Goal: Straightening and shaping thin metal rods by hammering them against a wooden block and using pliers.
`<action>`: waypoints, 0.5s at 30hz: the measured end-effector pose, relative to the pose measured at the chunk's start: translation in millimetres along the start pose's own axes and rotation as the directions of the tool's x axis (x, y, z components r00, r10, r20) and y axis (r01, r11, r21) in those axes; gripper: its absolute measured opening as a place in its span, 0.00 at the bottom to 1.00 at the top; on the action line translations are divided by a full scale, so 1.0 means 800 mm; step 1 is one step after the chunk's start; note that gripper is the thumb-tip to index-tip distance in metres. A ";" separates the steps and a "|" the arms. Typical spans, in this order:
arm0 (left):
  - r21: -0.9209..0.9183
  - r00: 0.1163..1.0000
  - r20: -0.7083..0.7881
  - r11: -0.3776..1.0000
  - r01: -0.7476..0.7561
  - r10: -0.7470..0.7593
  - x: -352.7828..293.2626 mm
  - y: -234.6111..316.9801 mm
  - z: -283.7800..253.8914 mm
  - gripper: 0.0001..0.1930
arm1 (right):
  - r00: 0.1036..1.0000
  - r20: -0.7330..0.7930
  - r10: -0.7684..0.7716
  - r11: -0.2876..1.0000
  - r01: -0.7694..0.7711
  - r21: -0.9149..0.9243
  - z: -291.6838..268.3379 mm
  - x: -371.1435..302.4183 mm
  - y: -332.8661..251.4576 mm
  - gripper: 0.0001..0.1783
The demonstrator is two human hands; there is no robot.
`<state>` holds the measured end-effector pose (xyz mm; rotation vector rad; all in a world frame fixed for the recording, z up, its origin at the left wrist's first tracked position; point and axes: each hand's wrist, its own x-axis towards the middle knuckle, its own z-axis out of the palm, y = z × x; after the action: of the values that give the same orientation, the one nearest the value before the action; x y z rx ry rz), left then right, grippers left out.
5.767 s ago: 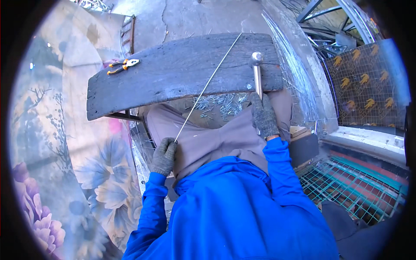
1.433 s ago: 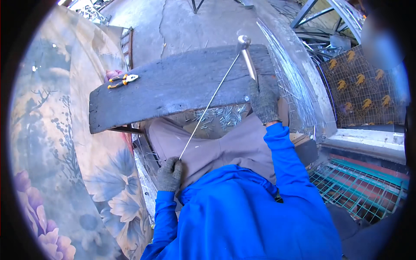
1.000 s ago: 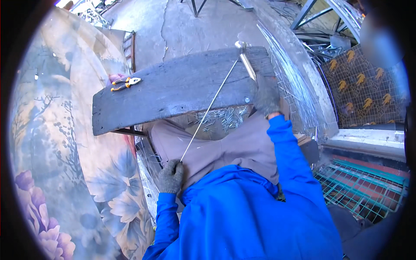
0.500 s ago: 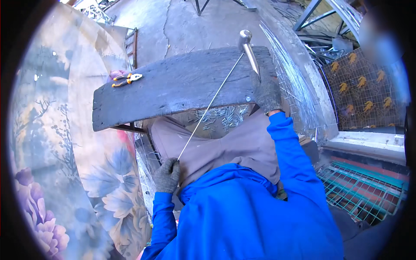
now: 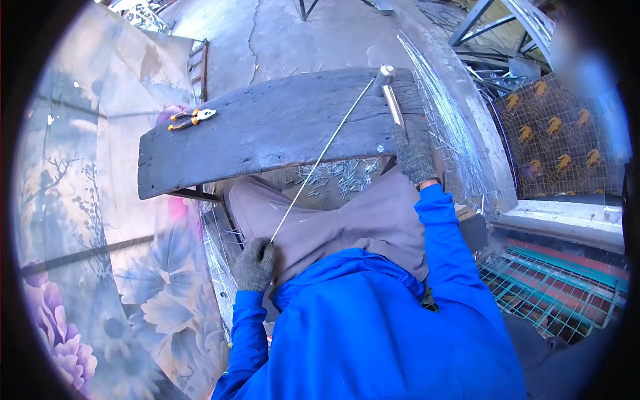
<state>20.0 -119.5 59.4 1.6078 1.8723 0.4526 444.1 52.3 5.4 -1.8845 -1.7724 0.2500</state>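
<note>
My left hand point(image 5: 255, 264), in a grey knit glove, is closed round the near end of a thin metal rod point(image 5: 319, 163) above my lap. The rod slants up and to the right over the dark wooden bench point(image 5: 260, 130). At the right end of the bench, its far tip meets the head of a hammer point(image 5: 393, 103) or lies just beside it; which, I cannot tell. My right hand point(image 5: 415, 155), gloved in grey too, grips the hammer's handle. Pliers point(image 5: 193, 119) with orange and black handles lie on the bench's left part.
Several short cut metal pieces point(image 5: 347, 179) lie under the bench between my legs. A bundle of long thin rods point(image 5: 445, 107) runs along the right side. Floral cloth point(image 5: 133, 220) hangs at left. Green wire mesh point(image 5: 543, 293) is at lower right.
The hammer head has come down toward me and slightly right, onto or close to the rod's tip. My left hand stays in nearly the same place, holding the rod.
</note>
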 end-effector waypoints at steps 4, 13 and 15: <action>-0.013 0.999 -0.017 0.999 -0.038 0.038 0.006 -0.012 0.002 0.11 | 0.996 0.074 0.043 0.979 -0.057 0.195 -0.041 0.022 -0.027 0.23; 0.091 0.997 -0.015 0.993 -0.072 0.074 -0.001 -0.003 -0.006 0.11 | 0.987 -0.103 0.121 0.985 -0.106 0.139 -0.061 0.034 -0.089 0.23; 0.048 0.998 -0.018 0.997 -0.059 0.060 -0.001 -0.003 -0.006 0.11 | 0.990 -0.048 0.135 0.987 -0.130 0.098 -0.059 0.039 -0.082 0.23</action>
<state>15.1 -120.3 61.4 1.7002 1.8662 0.4538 413.8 70.2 84.2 -1.9254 -1.5739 0.3224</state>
